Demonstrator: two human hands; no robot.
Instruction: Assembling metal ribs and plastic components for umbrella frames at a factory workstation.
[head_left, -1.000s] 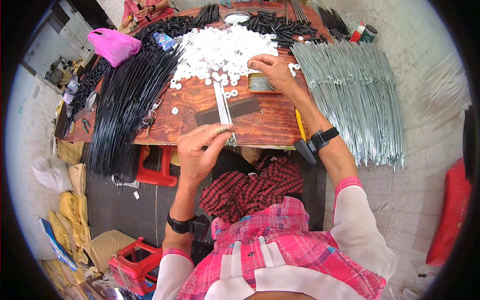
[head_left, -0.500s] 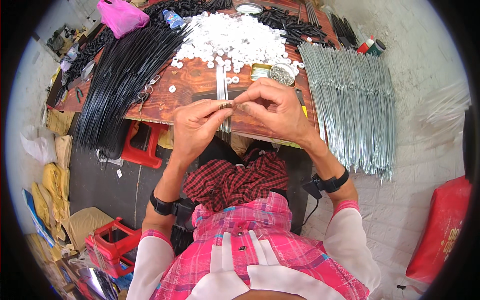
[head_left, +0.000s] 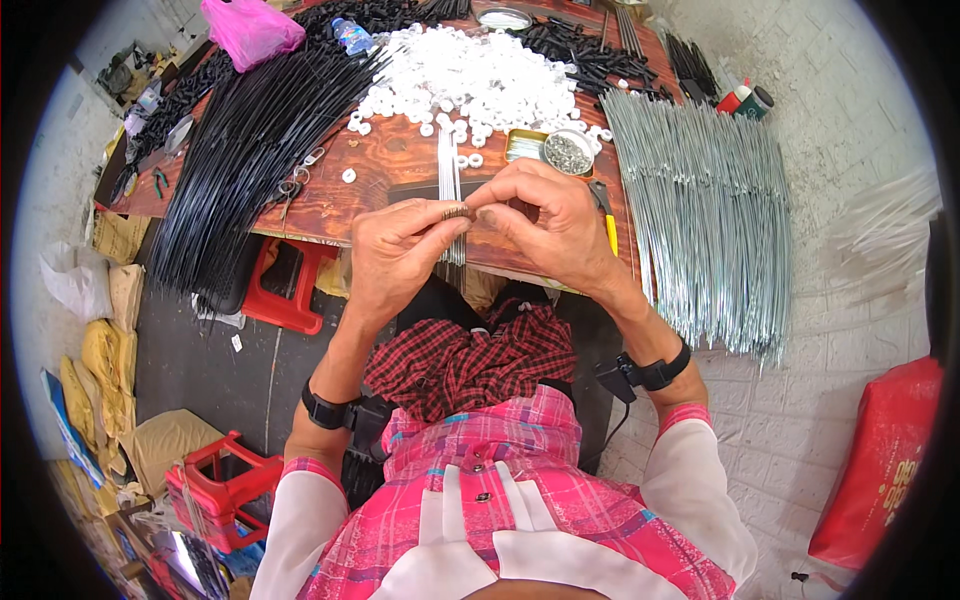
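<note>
My left hand [head_left: 392, 250] pinches a short, brownish, ridged strip [head_left: 456, 212] between thumb and forefinger; whether it is a spring or a row of tiny pieces I cannot make out. At its right end, my right hand [head_left: 552, 228] has thumb and forefinger drawn together, and whatever they grip is too small to name. Beneath the fingers, a narrow bundle of thin pale rods [head_left: 448, 165] lies over the table's front edge. Beyond the hands, white ring-shaped pieces [head_left: 470, 80] form a big pile.
On the wooden table [head_left: 385, 160], black rods [head_left: 260, 150] spread left and silvery wires [head_left: 700, 210] right. Near my right hand are a round tin of small metal parts [head_left: 568, 152], a rectangular tin [head_left: 524, 144] and yellow-handled pliers [head_left: 606, 215]. Scissors [head_left: 292, 186] lie left. A red stool [head_left: 290, 290] stands below.
The view has shifted slightly. My right fingers have moved a little at the strip's end; my left hand keeps its pinch.
</note>
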